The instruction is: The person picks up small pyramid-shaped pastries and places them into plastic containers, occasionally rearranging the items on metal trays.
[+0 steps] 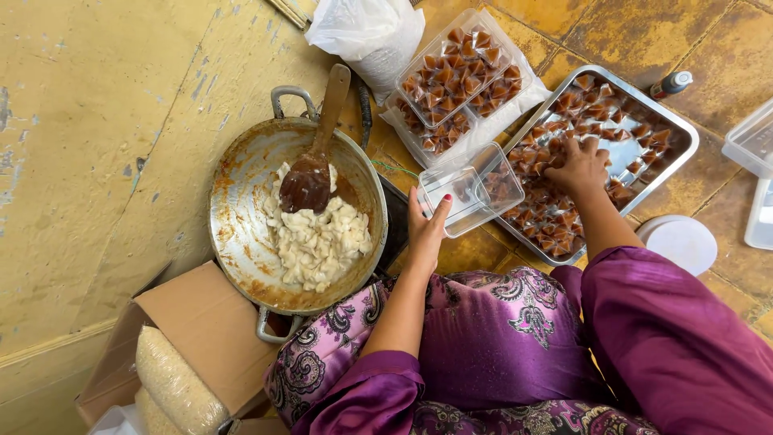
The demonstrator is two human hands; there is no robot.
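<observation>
My left hand [425, 228] grips the near edge of a clear plastic box [475, 188] that holds a few brown wrapped sweets. My right hand [578, 165] rests palm down on the brown cone-shaped sweets [555, 217] in a steel tray [675, 117], fingers curled over several of them. The plastic box overlaps the tray's left edge. Purple patterned sleeves and lap fill the bottom of the view.
A big metal pan [241, 209] of pale dough with a wooden spoon [318, 153] sits left. Filled clear sweet boxes [459, 68] and a white bag [366, 32] lie beyond. A cardboard box [209, 330], white lid [680, 242], small bottle [670, 83] and empty containers [753, 145] surround.
</observation>
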